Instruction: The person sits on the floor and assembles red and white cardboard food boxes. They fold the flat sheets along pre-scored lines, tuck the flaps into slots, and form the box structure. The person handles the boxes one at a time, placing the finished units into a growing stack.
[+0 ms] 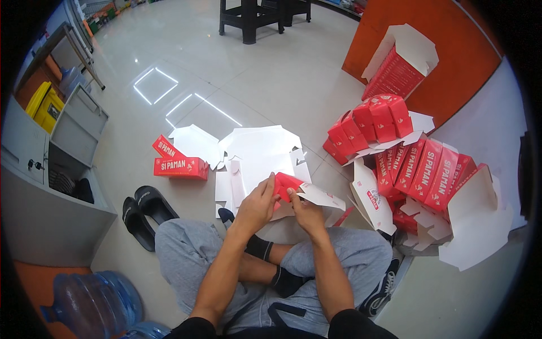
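Observation:
Between my hands, above my crossed legs, is a red and white cardboard box, partly folded, with a white flap sticking out to the right. My left hand is closed on its left side, fingertips at the red panel. My right hand grips its near edge, thumb up on the red part. Just beyond lies a flat white cardboard blank with cut tabs, inner side up. To its left, a red folded box rests on the floor, with another red box tilted behind it and a white flap beside them.
Stacked red boxes and open white flaps crowd the right side. A carton of red pieces leans by an orange panel. Black slippers, a grey cabinet and a blue water jug are at left. A black stool stands ahead.

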`<action>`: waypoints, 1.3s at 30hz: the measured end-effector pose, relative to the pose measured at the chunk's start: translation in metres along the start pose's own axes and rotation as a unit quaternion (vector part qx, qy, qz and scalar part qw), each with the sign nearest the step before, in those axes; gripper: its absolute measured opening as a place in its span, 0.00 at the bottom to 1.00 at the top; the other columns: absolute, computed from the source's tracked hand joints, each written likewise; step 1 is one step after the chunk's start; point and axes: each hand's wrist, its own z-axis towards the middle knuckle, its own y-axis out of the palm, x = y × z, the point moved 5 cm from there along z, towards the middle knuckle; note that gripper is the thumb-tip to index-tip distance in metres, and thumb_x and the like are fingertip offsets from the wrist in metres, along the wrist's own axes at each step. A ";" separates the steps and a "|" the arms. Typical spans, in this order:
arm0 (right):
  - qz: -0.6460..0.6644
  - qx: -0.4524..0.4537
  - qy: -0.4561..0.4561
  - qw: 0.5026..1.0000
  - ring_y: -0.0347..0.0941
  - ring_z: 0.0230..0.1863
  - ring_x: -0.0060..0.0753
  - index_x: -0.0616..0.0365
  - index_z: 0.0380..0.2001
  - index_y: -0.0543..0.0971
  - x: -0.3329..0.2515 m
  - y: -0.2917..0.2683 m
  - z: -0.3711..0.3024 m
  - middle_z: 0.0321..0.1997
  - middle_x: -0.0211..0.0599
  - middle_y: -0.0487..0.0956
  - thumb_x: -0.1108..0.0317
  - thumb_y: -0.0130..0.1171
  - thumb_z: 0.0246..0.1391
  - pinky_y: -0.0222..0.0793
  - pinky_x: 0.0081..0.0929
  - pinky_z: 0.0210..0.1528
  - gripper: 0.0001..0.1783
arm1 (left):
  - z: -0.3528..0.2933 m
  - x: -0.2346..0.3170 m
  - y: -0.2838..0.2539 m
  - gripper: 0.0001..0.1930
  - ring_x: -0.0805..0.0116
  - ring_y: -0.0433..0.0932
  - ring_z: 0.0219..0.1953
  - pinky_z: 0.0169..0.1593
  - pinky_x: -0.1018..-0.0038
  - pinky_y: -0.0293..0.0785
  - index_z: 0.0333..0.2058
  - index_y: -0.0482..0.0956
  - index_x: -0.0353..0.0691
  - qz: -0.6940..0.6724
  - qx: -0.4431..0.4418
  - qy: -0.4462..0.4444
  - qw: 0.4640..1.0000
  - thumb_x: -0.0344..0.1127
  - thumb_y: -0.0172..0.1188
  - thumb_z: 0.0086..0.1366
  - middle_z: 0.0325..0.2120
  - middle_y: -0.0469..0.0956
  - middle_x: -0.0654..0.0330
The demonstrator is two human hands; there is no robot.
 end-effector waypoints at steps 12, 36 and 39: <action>0.125 -0.033 0.111 0.985 0.72 0.24 0.22 0.59 0.29 0.79 -0.001 0.019 -0.008 0.23 0.30 0.77 0.51 0.63 0.63 0.68 0.23 0.29 0.21 | -0.004 0.002 0.004 0.28 0.42 0.81 0.45 0.45 0.58 0.80 0.65 0.63 0.28 -0.004 0.042 0.000 0.999 0.33 0.55 0.70 0.53 0.74 0.41; 0.388 -0.118 0.185 0.895 0.78 0.39 0.23 0.63 0.41 0.81 -0.003 0.017 -0.007 0.37 0.35 0.82 0.67 0.64 0.61 0.75 0.24 0.42 0.10 | -0.011 -0.055 0.051 0.12 0.76 0.78 0.42 0.50 0.76 0.76 0.45 0.81 0.33 -0.518 -0.027 -0.225 0.825 0.37 0.58 0.73 0.40 0.82 0.62; 0.413 -0.107 0.205 0.881 0.77 0.35 0.20 0.62 0.40 0.79 -0.012 0.021 -0.005 0.35 0.32 0.80 0.67 0.60 0.65 0.75 0.19 0.39 0.08 | -0.019 -0.052 0.063 0.14 0.77 0.78 0.42 0.48 0.77 0.76 0.47 0.79 0.34 -0.580 -0.018 -0.290 0.761 0.41 0.56 0.75 0.41 0.82 0.61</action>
